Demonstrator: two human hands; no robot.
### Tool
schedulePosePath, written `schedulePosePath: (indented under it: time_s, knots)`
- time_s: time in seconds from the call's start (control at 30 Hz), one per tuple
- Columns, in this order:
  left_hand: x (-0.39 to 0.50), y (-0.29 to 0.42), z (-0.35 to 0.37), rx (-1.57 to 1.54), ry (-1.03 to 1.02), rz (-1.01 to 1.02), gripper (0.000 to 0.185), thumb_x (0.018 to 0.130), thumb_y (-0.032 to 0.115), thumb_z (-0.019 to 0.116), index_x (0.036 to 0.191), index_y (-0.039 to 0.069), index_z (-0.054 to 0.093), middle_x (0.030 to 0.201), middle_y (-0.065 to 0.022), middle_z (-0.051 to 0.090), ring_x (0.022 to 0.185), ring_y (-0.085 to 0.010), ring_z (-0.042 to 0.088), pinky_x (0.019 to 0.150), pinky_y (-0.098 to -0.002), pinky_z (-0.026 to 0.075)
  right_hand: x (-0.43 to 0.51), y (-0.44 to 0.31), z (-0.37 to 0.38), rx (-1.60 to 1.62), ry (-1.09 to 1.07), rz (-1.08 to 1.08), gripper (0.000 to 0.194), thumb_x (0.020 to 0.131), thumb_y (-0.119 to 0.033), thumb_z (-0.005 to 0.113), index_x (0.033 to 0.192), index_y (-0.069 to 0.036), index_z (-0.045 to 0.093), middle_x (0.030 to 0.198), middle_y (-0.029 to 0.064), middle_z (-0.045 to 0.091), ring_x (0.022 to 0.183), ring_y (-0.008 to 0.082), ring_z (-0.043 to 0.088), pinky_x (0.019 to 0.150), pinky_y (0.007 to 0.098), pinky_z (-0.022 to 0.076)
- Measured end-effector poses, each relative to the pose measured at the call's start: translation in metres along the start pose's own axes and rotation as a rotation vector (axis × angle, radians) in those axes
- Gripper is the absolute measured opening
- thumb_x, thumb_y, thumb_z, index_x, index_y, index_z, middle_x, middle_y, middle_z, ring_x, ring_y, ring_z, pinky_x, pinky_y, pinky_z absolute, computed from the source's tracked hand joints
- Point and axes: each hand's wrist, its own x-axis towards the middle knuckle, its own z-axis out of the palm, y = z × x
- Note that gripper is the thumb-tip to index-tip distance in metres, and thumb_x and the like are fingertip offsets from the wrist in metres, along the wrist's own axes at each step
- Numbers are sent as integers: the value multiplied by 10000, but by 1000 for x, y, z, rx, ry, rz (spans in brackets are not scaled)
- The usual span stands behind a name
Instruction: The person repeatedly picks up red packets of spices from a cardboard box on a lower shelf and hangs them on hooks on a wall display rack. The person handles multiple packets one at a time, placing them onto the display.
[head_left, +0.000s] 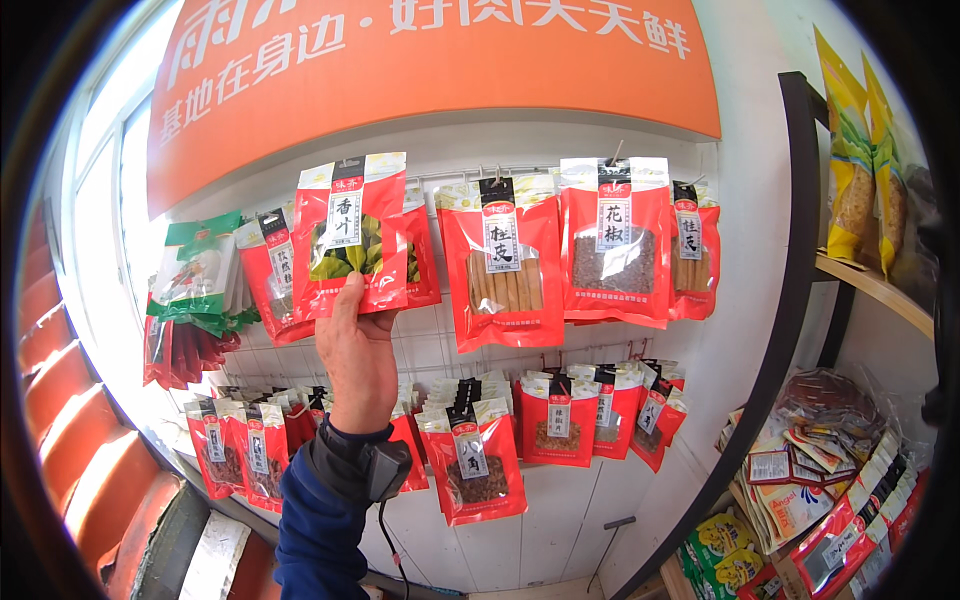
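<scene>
My left hand (360, 367) pinches the lower edge of a red packet of dried bay leaves (349, 255), thumb in front and fingers behind. Green leaves show through its clear window. It stands upright in front of a similar red packet (422, 259); whether its top hole is on a hook I cannot tell. To the right hang a packet of cinnamon sticks (504, 281) and a packet of Sichuan peppercorns (613, 259). Left of the bay leaves, another red spice packet (277, 274) hangs partly covered. My right hand is out of view.
A lower row holds more spice packets, among them star anise (476, 472) and chili flakes (559, 427). Green-and-white packets (195, 266) hang at left. At right, a dark-framed shelf (799, 247) carries yellow bags (851, 165). An orange sign (435, 82) spans the wall above.
</scene>
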Motion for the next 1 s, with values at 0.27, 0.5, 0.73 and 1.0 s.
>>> schedulePosePath:
  time_s: [0.27,0.5,0.73,1.0]
  knots:
    - [7,4,5,-18,-29,24,167,985,155,591,1087,23,600,1048,-61,670,957,-163,676,806,-334,575,2,0,1,-7,0,-3,261,951,-267,583,1147,-112,658,923,188,701,875,393,672,750,467,524]
    - [-1,6,9,-18,-16,7,187,990,151,576,1122,19,588,1109,-72,658,980,-172,675,807,-346,571,5,4,2,-36,-9,-7,269,953,-286,582,1155,-123,654,948,188,698,896,401,667,755,472,523]
    - [-3,-7,-1,4,47,-54,198,991,139,569,1153,26,571,1109,-75,657,991,-176,675,823,-358,582,6,4,2,-6,-16,-1,257,952,-291,584,1140,-129,655,950,185,697,896,398,667,749,472,522]
    - [12,-33,-17,12,39,-95,192,979,132,590,1133,22,563,1103,-78,659,990,-187,679,829,-354,589,3,4,3,-17,-2,6,252,952,-296,582,1127,-131,657,945,177,700,885,393,670,747,474,523]
